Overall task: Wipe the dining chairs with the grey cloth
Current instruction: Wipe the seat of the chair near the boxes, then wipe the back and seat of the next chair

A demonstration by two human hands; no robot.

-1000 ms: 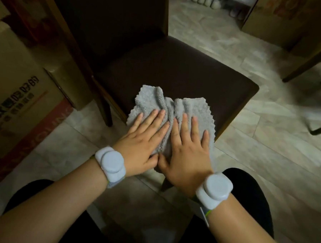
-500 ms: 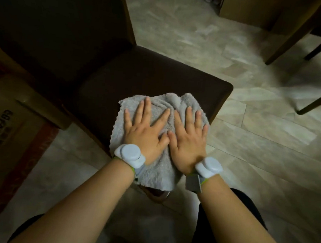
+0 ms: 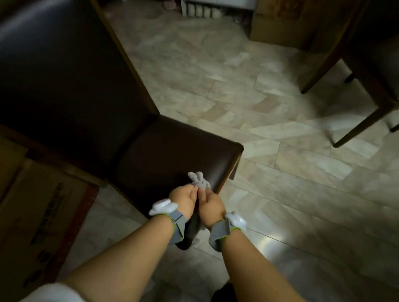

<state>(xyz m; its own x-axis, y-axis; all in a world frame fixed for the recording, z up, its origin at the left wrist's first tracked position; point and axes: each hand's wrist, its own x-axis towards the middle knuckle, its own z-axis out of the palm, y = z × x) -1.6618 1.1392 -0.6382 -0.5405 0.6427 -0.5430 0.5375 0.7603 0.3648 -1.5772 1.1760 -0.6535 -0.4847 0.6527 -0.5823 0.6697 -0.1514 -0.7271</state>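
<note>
From the head view, both hands meet at the near front corner of the dark brown dining chair (image 3: 175,154), palms turned toward each other. The left hand (image 3: 184,199) and the right hand (image 3: 210,208) together bunch the grey cloth (image 3: 198,180) between them; each grip is narrow, fingers curled in and pinching the fabric. A crumpled tuft of the cloth sticks up above the fingertips, over the seat's front edge, and a darker length appears to hang down between the wrists, though blur makes that hard to confirm. Each wrist carries a grey band with a white puck on it. The chair's tall backrest fills the upper left. A cardboard box (image 3: 35,223) sits on the tiled floor (image 3: 273,177) to the left, and a second chair (image 3: 387,68) stands at the upper right, well apart.
</note>
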